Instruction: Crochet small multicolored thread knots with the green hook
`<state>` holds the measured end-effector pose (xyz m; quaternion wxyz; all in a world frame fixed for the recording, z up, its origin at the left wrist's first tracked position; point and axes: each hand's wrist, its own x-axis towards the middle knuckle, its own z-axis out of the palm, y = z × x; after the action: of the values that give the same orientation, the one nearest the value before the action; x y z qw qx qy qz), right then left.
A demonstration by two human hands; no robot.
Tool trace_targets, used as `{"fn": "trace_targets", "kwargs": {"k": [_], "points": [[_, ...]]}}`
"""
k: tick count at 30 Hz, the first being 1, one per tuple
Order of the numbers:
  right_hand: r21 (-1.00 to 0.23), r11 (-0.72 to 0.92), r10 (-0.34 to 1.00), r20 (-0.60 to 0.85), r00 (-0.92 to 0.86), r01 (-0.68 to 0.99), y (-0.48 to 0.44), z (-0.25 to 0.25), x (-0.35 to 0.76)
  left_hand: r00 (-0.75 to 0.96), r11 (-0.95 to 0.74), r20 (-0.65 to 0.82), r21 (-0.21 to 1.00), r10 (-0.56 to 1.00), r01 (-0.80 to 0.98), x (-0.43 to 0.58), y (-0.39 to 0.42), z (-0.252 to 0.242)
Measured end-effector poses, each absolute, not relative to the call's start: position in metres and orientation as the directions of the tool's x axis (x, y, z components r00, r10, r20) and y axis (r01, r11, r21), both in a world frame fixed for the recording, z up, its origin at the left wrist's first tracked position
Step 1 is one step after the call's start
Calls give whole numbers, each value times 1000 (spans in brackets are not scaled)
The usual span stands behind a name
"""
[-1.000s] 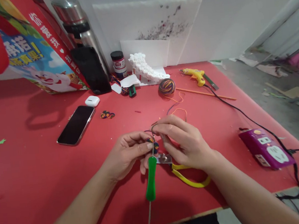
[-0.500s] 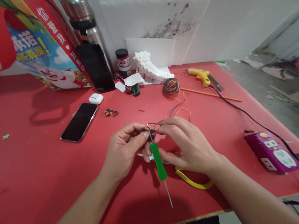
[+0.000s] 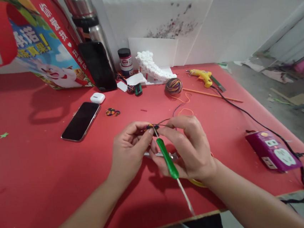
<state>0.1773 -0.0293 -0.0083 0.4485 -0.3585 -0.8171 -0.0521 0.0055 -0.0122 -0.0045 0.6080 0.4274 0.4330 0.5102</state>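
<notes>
My left hand (image 3: 130,148) pinches a small multicoloured crochet piece (image 3: 149,127) between thumb and fingertips. A crochet hook (image 3: 168,159) with a green handle has its upper end at the piece; its bare metal lower end points toward the table's front edge. My right hand (image 3: 189,148) is closed with bent fingers beside the piece, on the dark yarn (image 3: 164,120) that runs from it. Part of the right grip is hidden behind the hook's handle. Under the hands lie scissors with a yellow handle (image 3: 197,183), mostly covered.
A yarn ball (image 3: 173,86) trails loose strands toward my hands. Left are a phone (image 3: 81,121), a white earbud case (image 3: 97,97) and another crochet piece (image 3: 112,112). Right are a yellow glue gun (image 3: 203,77), an orange stick (image 3: 212,95) and a purple power strip (image 3: 274,150) with cables.
The hook has tilted, its lower end swinging right and toward me. My right hand has curled its fingers more and covers more of the yellow handle. The view has shifted slightly.
</notes>
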Motion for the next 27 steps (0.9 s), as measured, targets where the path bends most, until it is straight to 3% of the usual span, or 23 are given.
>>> {"fn": "trace_targets", "kwargs": {"k": [5,12,20,24,27], "points": [[-437,692,649,725,-231,575,-29,-10,178,135,83,-46,956,990,-280,4,-11,-6],[-569,666,711,679,-182,482,-26,-12,178,81,-23,48,957,996,-288,5,-11,-10],[-921,387,920,384,-77,40,-27,-5,180,42,-153,163,970,986,-189,4,-10,-9],[-948,206,960,244,-138,-241,-23,-5,183,41,-180,189,970,981,-161,2,-6,-14],[-935,169,967,218,-129,-312,-20,-7,185,65,-189,202,968,977,-166,0,-1,-17]]}}
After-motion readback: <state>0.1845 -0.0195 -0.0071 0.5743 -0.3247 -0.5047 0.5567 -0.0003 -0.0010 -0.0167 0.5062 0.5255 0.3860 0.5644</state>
